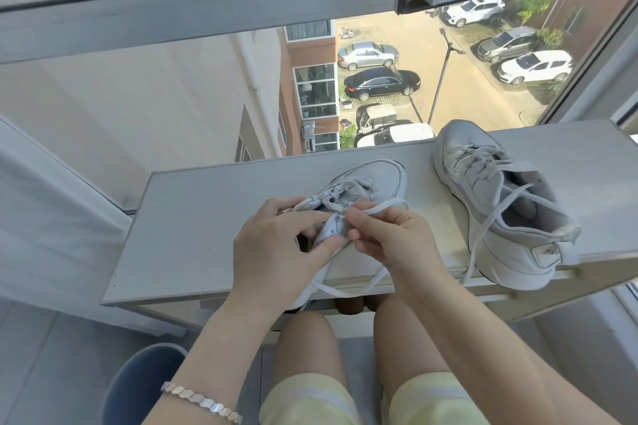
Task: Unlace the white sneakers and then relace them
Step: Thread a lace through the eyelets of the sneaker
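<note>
A white sneaker [371, 179] lies on the pale desk [193, 228] with its toe pointing away from me, its heel half hidden by my hands. My left hand [276, 252] grips the sneaker's tongue and near side. My right hand [390, 238] pinches the white lace [376, 209] just above the eyelets; the lace's loose ends [345, 290] trail over the desk's front edge. A second white sneaker [500, 203] stands at the right, laced, with its loose lace ends lying across it and down its side.
The desk stands against a large window [379, 79] overlooking parked cars far below. A blue bin [138, 386] sits on the floor at lower left. White fabric [51, 217] hangs at the left. My knees are under the desk's front edge.
</note>
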`<state>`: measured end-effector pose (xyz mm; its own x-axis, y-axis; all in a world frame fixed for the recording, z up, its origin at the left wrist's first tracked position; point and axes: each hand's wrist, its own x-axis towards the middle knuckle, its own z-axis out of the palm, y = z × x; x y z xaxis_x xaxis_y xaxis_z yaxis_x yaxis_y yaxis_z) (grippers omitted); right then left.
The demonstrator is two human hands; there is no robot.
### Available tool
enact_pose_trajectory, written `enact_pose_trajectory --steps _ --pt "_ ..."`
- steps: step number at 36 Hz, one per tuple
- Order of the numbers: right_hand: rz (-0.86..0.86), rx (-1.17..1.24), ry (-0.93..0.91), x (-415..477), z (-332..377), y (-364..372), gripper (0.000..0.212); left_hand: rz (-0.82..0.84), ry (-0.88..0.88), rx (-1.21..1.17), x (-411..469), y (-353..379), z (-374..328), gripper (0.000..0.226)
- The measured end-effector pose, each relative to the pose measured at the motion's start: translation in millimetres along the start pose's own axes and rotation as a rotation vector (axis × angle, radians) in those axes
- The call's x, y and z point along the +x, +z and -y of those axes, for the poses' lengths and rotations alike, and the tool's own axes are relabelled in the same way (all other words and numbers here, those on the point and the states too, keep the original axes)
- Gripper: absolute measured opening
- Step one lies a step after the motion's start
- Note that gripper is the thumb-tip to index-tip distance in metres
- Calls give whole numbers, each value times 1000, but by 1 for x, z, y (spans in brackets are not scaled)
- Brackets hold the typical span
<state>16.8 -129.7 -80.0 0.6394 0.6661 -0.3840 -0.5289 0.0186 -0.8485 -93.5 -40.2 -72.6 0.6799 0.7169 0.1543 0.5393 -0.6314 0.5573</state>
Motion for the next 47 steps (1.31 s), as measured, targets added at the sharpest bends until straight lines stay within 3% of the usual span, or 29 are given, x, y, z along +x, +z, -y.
enact_pose_trajectory --steps 21,32,40,47 --pt "-88 48 -126 1 -6 5 8 -17 16 -32 0 3 6 27" --pt "-18 -26 -94 5 -4 2 10 -49 47 -39 1 4 6 24" --pt "119 -186 129 17 17 -10 7 -42 36 -29 0 5 6 24" --pt "146 -386 162 29 30 -7 10 -24 14 -5 1 3 2 22"
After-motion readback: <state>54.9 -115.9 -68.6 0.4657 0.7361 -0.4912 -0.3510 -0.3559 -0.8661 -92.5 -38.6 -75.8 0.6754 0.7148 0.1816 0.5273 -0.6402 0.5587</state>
